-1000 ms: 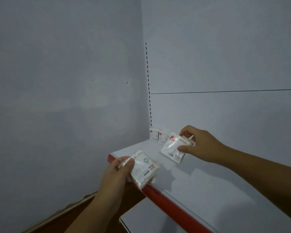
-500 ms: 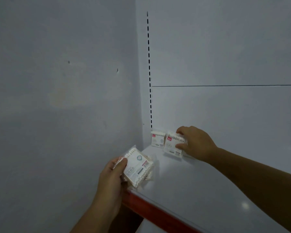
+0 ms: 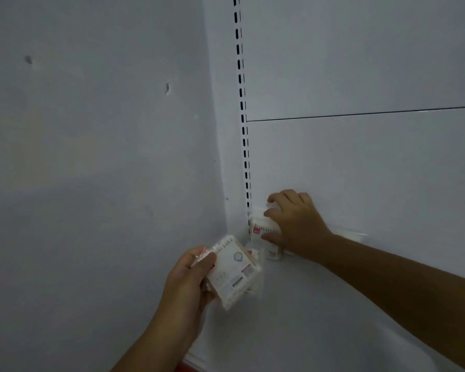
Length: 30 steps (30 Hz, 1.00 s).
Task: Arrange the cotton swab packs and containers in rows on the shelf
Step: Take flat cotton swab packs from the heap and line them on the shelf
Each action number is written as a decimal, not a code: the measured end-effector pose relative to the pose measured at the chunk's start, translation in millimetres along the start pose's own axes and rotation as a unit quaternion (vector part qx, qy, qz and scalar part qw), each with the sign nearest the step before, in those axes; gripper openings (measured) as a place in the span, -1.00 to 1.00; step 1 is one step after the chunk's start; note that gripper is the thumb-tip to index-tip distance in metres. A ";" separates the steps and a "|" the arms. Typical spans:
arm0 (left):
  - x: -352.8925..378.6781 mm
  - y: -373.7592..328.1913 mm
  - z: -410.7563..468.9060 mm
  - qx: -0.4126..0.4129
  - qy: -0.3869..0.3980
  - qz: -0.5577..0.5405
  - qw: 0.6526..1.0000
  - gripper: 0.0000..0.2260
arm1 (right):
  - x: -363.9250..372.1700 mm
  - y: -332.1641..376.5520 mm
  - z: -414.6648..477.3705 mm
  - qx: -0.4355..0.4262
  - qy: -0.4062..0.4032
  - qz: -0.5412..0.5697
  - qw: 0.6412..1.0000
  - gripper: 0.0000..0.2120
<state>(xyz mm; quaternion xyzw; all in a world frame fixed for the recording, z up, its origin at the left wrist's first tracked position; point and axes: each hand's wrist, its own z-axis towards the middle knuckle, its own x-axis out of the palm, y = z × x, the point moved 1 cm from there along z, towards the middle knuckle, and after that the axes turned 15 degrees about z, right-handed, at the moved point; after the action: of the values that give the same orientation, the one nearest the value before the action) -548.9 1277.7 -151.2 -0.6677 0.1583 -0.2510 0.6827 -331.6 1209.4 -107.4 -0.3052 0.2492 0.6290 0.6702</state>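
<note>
Swab packs [image 3: 234, 276]: a small stack is gripped in L hand [image 3: 187, 285], thumb laid across the top-left corner, fingers wrapped underneath. Stack is held tilted, label side up, over the shelf [image 3: 333, 318] near its left end. Cotton tips are seen along the stack's top and bottom edges.

Corner pack [image 3: 262, 232] is pinched by R hand [image 3: 297, 224]: fingers curled over its top edge, thumb pressed on its front. It is stood upright at the back of the shelf, against the back panel [image 3: 360, 170] and just right of the slotted rail [image 3: 242, 130]. A red tag is seen on its label, left of the fingertips. More packs appear to be sat just below R thumb, partly hidden by the L-hand stack; too blurred for a count.

Hands are apart. The stack is positioned left of and nearer than R hand. Its far corner overlaps the corner pack in view; contact can't be told.

Behind R wrist a pale flat item [image 3: 350, 234] is laid along the back panel; blurred, type can't be told. Wall [image 3: 91, 157] is left of L hand. Red strip [image 3: 187, 368] of the shelf front is seen below L forearm.
</note>
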 end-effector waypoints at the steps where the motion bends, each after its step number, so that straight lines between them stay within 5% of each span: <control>1: 1.8 0.9 9.5 0.001 0.018 0.005 1.000 -0.90 | -7.6 2.8 0.9 0.026 -0.013 0.045 0.999 -0.65; 4: 14.9 -1.8 34.2 0.007 0.107 -0.009 0.994 -0.95 | -27.5 11.9 -4.3 0.202 0.066 0.261 0.942 -0.79; 7: 34.8 -5.4 55.6 0.006 0.202 -0.019 0.979 -0.83 | -36.1 18.8 -19.6 0.401 0.168 0.528 0.730 -0.84; 8: 41.6 -7.4 61.7 0.006 0.236 -0.019 0.972 -0.82 | -40.9 16.7 -25.0 0.432 0.144 0.572 0.683 -0.88; 10: 52.6 -11.9 74.1 0.023 0.288 -0.016 0.957 -0.89 | -54.2 5.6 -37.3 0.474 0.083 0.586 0.651 -0.94; 18: 78.3 -25.7 122.4 0.233 0.168 0.214 0.933 -0.78 | -111.0 -28.9 -93.9 0.581 -0.069 0.545 0.601 -0.84; 24: 111.7 -17.7 120.4 0.409 0.178 0.440 0.779 -0.82 | -126.2 -33.4 -112.4 0.593 -0.139 0.521 0.598 -0.87; 27: 116.5 -9.8 127.3 0.462 0.169 0.530 0.690 -0.76 | -129.7 -31.1 -113.5 0.594 -0.128 0.480 0.633 -0.81; 30: 117.8 -7.2 132.8 0.491 0.167 0.545 0.659 -0.73 | -137.3 -28.9 -100.4 0.563 -0.079 0.332 0.753 -0.85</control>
<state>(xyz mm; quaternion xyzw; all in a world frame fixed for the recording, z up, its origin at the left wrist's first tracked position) -379.6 1323.2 -122.3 0.0236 0.4593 0.0174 0.8878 -309.4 1041.3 -75.2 0.2799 0.5905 0.5795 0.4870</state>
